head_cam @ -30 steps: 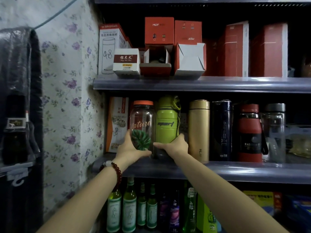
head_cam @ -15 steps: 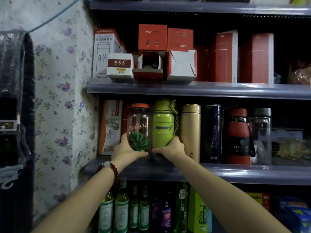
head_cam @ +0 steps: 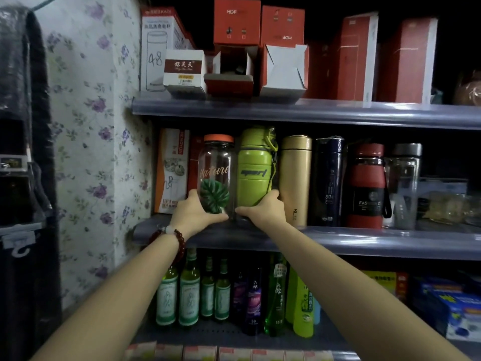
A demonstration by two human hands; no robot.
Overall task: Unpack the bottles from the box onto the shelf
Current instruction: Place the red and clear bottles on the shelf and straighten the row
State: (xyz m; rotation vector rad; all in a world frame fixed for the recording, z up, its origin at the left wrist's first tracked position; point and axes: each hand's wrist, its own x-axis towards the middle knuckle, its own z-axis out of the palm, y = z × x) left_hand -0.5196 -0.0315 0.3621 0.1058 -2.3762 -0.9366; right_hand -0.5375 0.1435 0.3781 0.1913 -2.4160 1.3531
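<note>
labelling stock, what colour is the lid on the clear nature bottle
Orange, on the clear glass "Nature" bottle with leaf print; the head view shows it best.

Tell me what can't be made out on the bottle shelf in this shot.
- Base of the clear leaf bottle, head view: covered by the left hand.
- Base of the green sport bottle: behind the right hand.
- The box named in the task: not in view.
- Items at the far right of the shelf: dark and blurred.
- Gold flask lettering: too small to read.
</note>
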